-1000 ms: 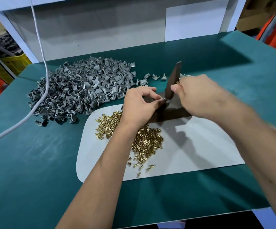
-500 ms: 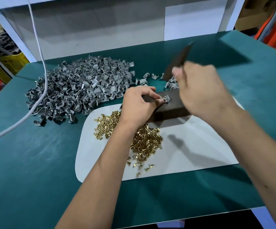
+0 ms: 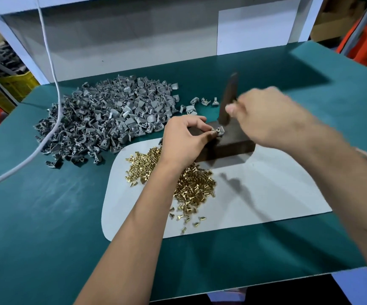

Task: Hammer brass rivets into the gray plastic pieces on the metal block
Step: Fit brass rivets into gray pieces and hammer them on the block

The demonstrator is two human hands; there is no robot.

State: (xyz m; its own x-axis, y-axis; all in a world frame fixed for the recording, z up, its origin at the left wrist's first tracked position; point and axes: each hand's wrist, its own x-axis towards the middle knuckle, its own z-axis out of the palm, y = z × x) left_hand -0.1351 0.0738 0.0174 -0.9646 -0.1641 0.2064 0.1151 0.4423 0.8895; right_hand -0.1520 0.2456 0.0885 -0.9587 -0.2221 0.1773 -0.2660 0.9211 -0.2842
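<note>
Block [image 3: 228, 143]: dark, rectangular, metal; it sits on the far edge of the white mat [image 3: 266, 201], at the middle of the green table [image 3: 46, 216].
Gray piece [image 3: 220, 131]: small, light gray, curved; it lies on the block's top, with a bit of metal showing at its middle.
Left hand [image 3: 184, 139]: fingers curled, pinching the gray piece against the block with thumb and forefinger.
Right hand [image 3: 268, 117]: blurred, fingers clenched round the hammer's handle, to the right of the block and above it.
Hammer [image 3: 228, 97]: dark, blurred; its head stands tilted above the block's far side, apart from the gray piece.
Rivets [image 3: 191, 183]: a loose heap of short, shiny brass pins with flat heads, on the mat, near side of the block, partly under the left forearm.
Gray heap [image 3: 107, 119]: a wide pile of like plastic pieces on the table, far left of the block.
Strays [image 3: 204, 101]: a few gray pieces just beyond the block.
Cord [image 3: 50, 69]: white, hanging over the heap's left side.
</note>
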